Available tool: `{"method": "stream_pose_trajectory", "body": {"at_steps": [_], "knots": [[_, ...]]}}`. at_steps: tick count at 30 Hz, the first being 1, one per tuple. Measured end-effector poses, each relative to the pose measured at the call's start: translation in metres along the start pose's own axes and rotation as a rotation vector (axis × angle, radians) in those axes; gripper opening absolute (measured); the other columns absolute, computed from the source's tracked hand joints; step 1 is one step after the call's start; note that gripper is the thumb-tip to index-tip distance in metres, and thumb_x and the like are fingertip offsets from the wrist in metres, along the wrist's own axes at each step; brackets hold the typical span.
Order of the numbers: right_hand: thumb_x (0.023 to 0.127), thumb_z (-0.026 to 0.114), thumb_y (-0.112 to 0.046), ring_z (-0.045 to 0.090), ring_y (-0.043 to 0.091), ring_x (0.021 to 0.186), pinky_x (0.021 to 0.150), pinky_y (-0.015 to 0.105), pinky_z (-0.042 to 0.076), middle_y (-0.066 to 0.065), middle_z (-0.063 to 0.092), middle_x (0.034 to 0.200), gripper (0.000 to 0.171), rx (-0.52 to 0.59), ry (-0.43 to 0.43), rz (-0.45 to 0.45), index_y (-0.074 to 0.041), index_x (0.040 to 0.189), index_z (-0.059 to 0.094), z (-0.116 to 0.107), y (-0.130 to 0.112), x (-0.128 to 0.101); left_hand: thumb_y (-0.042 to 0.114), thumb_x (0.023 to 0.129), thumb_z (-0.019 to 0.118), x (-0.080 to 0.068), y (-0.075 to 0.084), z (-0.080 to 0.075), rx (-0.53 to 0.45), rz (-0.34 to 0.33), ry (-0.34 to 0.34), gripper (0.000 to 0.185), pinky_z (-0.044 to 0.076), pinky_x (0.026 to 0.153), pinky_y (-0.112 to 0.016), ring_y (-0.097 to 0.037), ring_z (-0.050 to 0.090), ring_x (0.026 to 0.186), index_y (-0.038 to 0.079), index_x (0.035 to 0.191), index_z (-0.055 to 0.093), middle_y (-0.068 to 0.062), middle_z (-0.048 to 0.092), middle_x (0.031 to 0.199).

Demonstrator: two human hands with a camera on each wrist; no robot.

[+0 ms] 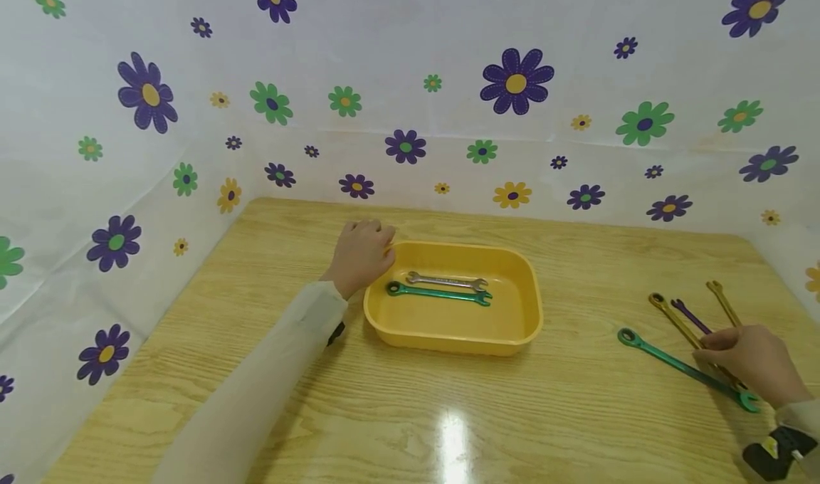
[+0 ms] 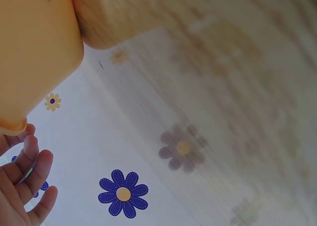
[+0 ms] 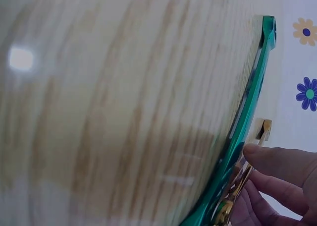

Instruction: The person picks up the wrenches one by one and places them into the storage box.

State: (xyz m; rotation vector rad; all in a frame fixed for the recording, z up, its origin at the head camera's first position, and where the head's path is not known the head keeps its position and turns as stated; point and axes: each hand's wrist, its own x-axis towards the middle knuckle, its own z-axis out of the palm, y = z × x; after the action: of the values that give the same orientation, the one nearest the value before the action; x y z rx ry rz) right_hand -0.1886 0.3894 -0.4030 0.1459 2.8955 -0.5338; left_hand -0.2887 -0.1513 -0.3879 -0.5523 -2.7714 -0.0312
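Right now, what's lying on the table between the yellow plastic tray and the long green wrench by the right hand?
Nothing: in the head view, only bare wooden table separates the yellow plastic tray from the long green wrench.

No readable text, label, brand, number or sign in any of the three views. Wrenches (image 1: 688,370) on the surface (image 1: 410,413): any stamped size marks are too small to make out in the head view and blurred in the right wrist view. Wrenches in the yellow tray (image 1: 506,327): no legible marking. Tray itself: plain, no print. Backdrop cloth (image 1: 410,78): flower pattern only, no lettering. Dark strap (image 1: 778,450) at the right wrist: a small yellowish patch, not legible.
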Motion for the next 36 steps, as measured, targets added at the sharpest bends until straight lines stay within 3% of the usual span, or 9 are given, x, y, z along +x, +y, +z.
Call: {"method": "stream_pose_trajectory", "body": {"at_steps": [6,12,18,26,31,36], "knots": [[0.078,0.072,-0.022,0.057,0.016,0.053,0.052,0.034,0.045,0.03,0.067,0.089,0.04,-0.009,0.029,-0.022,0.012,0.097,0.067,0.001,-0.008,-0.002,0.024,0.087,0.055,-0.001,0.001,0.001,0.0,-0.001,-0.004,0.022,0.047,0.086,-0.045,-0.027,0.061,0.086,0.01,0.101,0.064,-0.008,0.064,0.087],[0.077,0.072,-0.019,0.063,0.024,0.061,0.058,0.044,0.05,0.025,0.069,0.081,0.036,-0.042,0.049,-0.054,0.012,0.094,0.067,0.001,-0.012,-0.001,0.024,0.087,0.056,-0.001,0.001,0.0,-0.001,0.005,0.014,0.019,0.047,0.086,-0.045,-0.026,0.061,0.084,0.01,0.098,0.064,-0.008,0.064,0.085],[0.076,0.072,-0.016,0.063,0.025,0.061,0.059,0.045,0.049,0.022,0.07,0.076,0.032,-0.071,0.069,-0.074,0.012,0.091,0.068,0.002,-0.011,0.002,0.025,0.088,0.055,0.0,0.0,0.0,0.001,0.005,0.011,0.019,0.047,0.086,-0.045,-0.026,0.061,0.085,0.01,0.097,0.063,-0.008,0.063,0.084],[0.077,0.072,-0.014,0.063,0.034,0.068,0.06,0.046,0.049,0.029,0.067,0.086,0.028,-0.09,0.068,-0.072,0.01,0.09,0.069,0.003,-0.009,0.006,0.024,0.087,0.055,-0.002,0.001,-0.002,-0.001,-0.003,-0.002,0.018,0.046,0.085,-0.045,-0.026,0.06,0.084,0.01,0.097,0.063,-0.008,0.062,0.084],[0.078,0.07,-0.014,0.062,0.043,0.077,0.065,0.051,0.048,0.032,0.066,0.092,0.028,-0.096,0.041,-0.053,0.01,0.092,0.069,0.001,-0.011,0.004,0.027,0.088,0.054,-0.001,0.003,-0.003,0.027,-0.026,-0.022,0.024,0.045,0.09,-0.047,-0.028,0.061,0.091,0.011,0.103,0.063,-0.009,0.065,0.092],[0.079,0.069,-0.014,0.062,0.041,0.074,0.064,0.05,0.048,0.031,0.066,0.09,0.028,-0.102,0.033,-0.049,0.011,0.093,0.068,-0.001,-0.016,0.002,0.029,0.088,0.054,-0.001,0.004,-0.004,0.06,-0.04,-0.029,0.027,0.045,0.093,-0.049,-0.029,0.06,0.094,0.011,0.106,0.063,-0.01,0.066,0.096]]}}
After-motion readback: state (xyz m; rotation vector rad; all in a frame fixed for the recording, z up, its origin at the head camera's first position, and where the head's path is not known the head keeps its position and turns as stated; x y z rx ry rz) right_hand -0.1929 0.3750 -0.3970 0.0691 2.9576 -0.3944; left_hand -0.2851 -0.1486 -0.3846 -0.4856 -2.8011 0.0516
